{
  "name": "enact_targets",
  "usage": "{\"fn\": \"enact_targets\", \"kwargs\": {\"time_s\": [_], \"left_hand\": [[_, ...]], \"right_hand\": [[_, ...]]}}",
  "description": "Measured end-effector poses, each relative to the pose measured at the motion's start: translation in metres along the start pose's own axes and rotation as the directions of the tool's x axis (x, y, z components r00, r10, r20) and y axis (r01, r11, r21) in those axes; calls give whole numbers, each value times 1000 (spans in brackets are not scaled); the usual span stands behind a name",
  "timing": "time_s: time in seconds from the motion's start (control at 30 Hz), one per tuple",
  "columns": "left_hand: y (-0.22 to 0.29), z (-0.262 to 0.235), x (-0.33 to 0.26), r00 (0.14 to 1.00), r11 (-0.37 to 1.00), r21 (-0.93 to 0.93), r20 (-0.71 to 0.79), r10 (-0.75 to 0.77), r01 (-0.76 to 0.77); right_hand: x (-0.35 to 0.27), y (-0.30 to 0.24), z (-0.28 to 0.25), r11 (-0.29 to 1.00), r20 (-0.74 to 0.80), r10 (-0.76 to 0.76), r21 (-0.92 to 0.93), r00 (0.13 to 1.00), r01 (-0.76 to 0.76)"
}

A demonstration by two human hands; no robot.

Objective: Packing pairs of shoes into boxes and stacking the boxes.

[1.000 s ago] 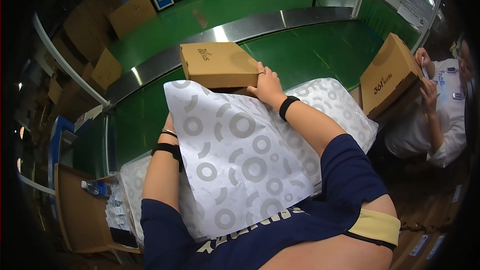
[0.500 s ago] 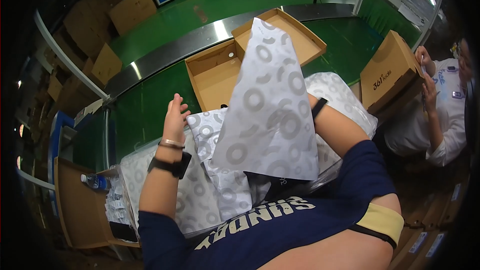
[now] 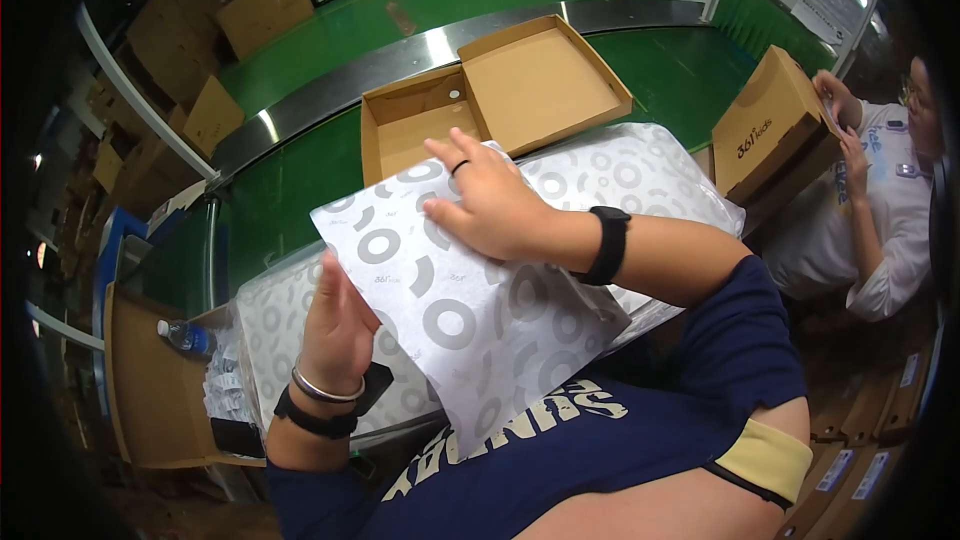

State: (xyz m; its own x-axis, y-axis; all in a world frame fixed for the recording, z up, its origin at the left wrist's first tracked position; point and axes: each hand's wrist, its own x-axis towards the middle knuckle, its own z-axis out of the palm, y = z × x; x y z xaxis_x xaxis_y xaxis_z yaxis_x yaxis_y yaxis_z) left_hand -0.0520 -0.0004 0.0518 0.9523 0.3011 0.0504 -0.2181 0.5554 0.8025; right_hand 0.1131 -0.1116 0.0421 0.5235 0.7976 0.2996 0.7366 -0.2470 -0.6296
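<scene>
A white sheet of wrapping paper with grey rings lies in front of my body, its near corner hanging against my shirt. My right hand rests on its upper part, fingers spread and palm down, gripping nothing. At the sheet's left edge is my left hand, upright with its palm toward the paper. Its fingers look stretched, though some are partly hidden by the edge. What lies under the sheet is covered. Just beyond stands an open brown cardboard box, its lid folded back to the right.
Plastic-covered stacks of patterned paper lie to the left and right. A water bottle sits in a carton at far left. A co-worker at right handles a brown box. A green conveyor belt runs behind.
The raised sheet has come down flat, uncovering the box lid. My right hand, hidden behind it before, now lies on top. My left hand has moved nearer to my body.
</scene>
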Motion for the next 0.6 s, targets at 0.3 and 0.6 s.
{"fn": "enact_targets", "kwargs": {"time_s": [0.3,0.6], "left_hand": [[-28,-78,11,974,-141,987,-43,220,75],[-80,-99,-14,998,692,721,-62,19,32]], "right_hand": [[-9,26,-19,988,167,62,-153,984,-36],[-89,79,-9,529,582,206,610,786,-590]]}}
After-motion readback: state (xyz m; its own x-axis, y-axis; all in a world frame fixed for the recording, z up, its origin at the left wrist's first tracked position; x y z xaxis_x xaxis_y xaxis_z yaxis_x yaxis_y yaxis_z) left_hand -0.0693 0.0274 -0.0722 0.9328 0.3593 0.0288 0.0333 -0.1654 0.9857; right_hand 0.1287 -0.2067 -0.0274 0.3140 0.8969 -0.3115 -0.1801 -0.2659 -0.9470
